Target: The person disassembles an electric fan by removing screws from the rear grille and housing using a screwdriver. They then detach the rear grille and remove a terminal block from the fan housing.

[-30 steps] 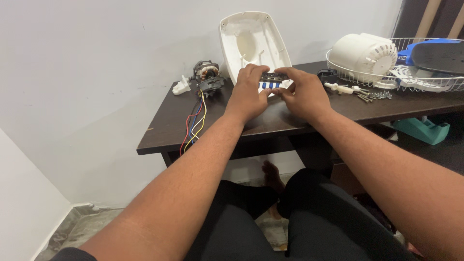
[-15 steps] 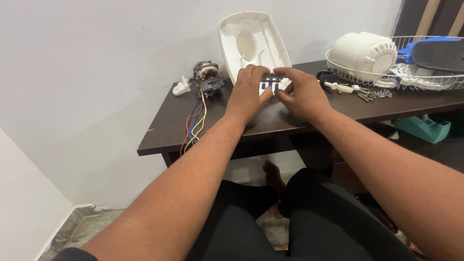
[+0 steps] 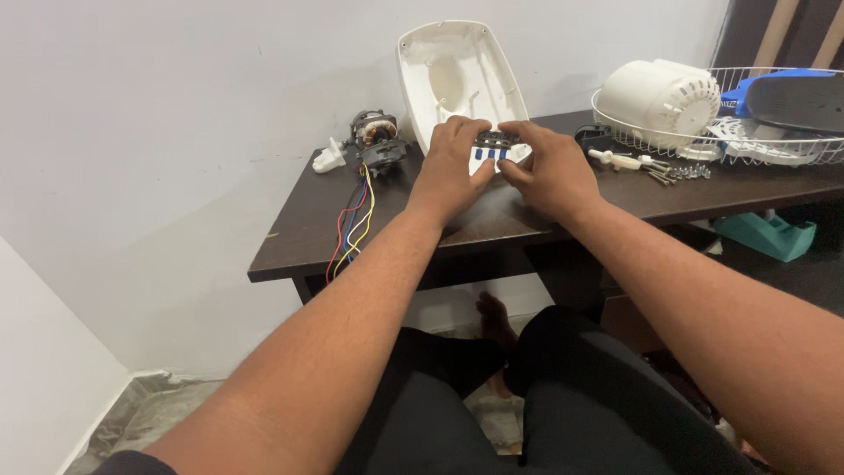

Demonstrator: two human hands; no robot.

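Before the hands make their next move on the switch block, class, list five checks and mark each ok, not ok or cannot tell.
1. Both hands on the switch block: left hand and right hand pinch it. Ok.
2. White housing propped upright against the wall. Ok.
3. Block seated in housing: cannot tell.
4. Motor wires hang off the table edge. Not ok.
5. Loose screws lie apart from the hands. Ok.

No packages, labels, signs or screens are to be seen on the dark table, on the wall behind it or on the floor below.
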